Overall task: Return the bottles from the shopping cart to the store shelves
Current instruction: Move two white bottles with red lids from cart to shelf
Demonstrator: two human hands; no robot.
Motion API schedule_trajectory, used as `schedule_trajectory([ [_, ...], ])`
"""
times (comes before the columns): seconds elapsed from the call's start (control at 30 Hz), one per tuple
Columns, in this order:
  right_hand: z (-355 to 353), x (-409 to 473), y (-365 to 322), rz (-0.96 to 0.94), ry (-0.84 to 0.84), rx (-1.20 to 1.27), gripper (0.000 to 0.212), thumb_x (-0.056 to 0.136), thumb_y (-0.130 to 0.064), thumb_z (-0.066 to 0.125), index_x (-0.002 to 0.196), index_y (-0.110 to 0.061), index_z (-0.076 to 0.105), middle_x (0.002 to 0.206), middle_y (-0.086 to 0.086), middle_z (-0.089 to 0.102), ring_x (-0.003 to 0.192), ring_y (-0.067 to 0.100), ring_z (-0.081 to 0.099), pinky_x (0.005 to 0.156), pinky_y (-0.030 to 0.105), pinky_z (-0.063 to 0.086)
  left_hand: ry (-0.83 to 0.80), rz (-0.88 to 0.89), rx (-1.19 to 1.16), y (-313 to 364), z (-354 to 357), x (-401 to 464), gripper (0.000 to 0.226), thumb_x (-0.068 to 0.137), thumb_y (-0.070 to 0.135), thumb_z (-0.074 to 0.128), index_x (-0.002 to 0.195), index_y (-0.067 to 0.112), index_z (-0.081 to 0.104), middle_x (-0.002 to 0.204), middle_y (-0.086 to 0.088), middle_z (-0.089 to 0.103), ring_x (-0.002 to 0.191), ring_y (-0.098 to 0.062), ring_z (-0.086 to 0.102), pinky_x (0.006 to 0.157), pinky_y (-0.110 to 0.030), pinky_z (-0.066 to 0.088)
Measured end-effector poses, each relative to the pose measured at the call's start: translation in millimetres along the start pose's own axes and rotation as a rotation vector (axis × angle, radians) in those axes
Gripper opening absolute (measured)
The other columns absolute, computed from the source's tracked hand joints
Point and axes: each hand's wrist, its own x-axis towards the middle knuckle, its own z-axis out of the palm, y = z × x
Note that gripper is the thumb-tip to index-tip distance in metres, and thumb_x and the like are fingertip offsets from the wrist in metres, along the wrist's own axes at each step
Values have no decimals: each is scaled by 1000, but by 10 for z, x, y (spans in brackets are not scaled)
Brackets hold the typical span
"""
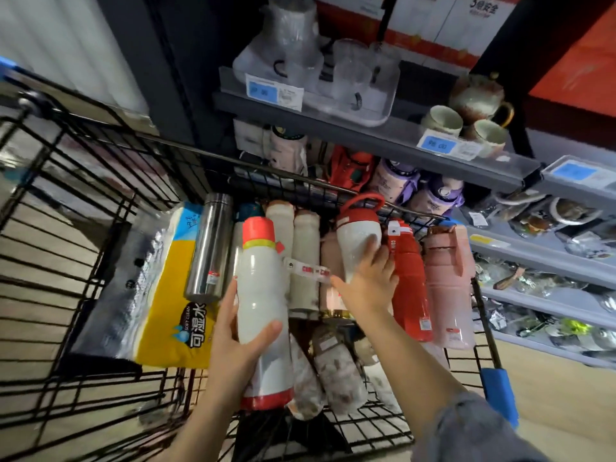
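Note:
My left hand (238,345) grips a tall white bottle with a red cap and red base (260,295), held above the black wire shopping cart (83,201). My right hand (370,278) wraps around a white bottle with a red lid and loop handle (356,235), lifted near the cart's far rim. Several bottles lie in the cart: a steel flask (210,245), beige ones (305,258), a red one (408,278), a pink one (448,288) and patterned ones (336,368). The dark store shelf (366,135) stands just beyond the cart, with pink, red and purple bottles (393,178) under it.
A yellow and blue tissue pack (166,295) lies in the cart's left part. Glass jugs and cups on a tray (333,75) and ceramic cups (466,121) fill the upper shelf. Grey shelves with packaged goods (550,261) run along the right. The cart's blue handle end (500,395) is at lower right.

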Motion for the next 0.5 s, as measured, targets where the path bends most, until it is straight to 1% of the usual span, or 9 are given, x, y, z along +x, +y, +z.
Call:
schedule_trajectory([
  [0.07,57,-5,-9,5,32,-26,116,75,-67,64,153,-10,-1,154,23,20,138,40,27,105,49,33,14,22,6,-8,-35,-43,92,54,38,85,127,63,35,133,11,53,111,-10,60,75,-24,56],
  [0.1,74,-1,-12,9,44,-44,117,74,-66,65,153,-9,1,153,24,23,137,40,30,103,50,35,20,34,12,-12,-50,-59,91,54,38,85,124,66,34,134,11,52,112,-9,59,75,-23,56],
  [0.17,112,4,-14,6,80,-68,117,70,-62,72,152,-6,11,148,28,33,131,44,38,97,53,40,32,62,51,-24,-80,-82,89,52,47,84,120,73,33,137,12,50,116,-9,57,79,-24,54],
  [0.23,159,5,-3,8,101,-65,115,66,-54,80,151,-5,20,142,29,41,124,46,45,91,54,44,41,85,81,-20,-109,-108,91,52,51,82,125,72,31,138,13,49,118,-6,55,80,-22,53],
  [0.3,153,2,-21,22,100,-65,114,63,-48,83,150,-5,23,137,28,45,120,45,48,88,52,46,39,101,93,-19,-130,-130,97,53,48,84,131,66,29,140,13,47,119,-5,54,82,-21,54],
  [0.33,132,12,-34,31,109,-59,114,62,-45,84,149,-5,22,136,27,46,119,44,48,88,52,45,39,109,101,-13,-136,-143,99,55,45,88,132,65,29,141,13,47,120,-5,53,82,-21,53],
  [0.4,80,37,-69,69,74,-4,112,67,-41,81,151,-9,14,140,22,40,124,41,42,94,50,41,38,124,106,0,-153,-170,98,60,39,88,133,63,28,142,14,46,121,-6,52,85,-22,53],
  [0.43,40,41,-84,90,57,44,110,71,-40,78,152,-11,9,144,19,36,128,39,37,98,49,38,40,135,105,-1,-165,-176,98,59,36,86,134,62,28,142,15,45,123,-7,51,88,-26,53],
  [0.5,-24,29,-67,105,74,162,107,74,-39,75,153,-13,7,149,17,32,133,37,32,102,48,34,34,159,116,7,-175,-181,99,61,29,87,133,65,29,142,18,45,124,-8,50,93,-33,52],
])
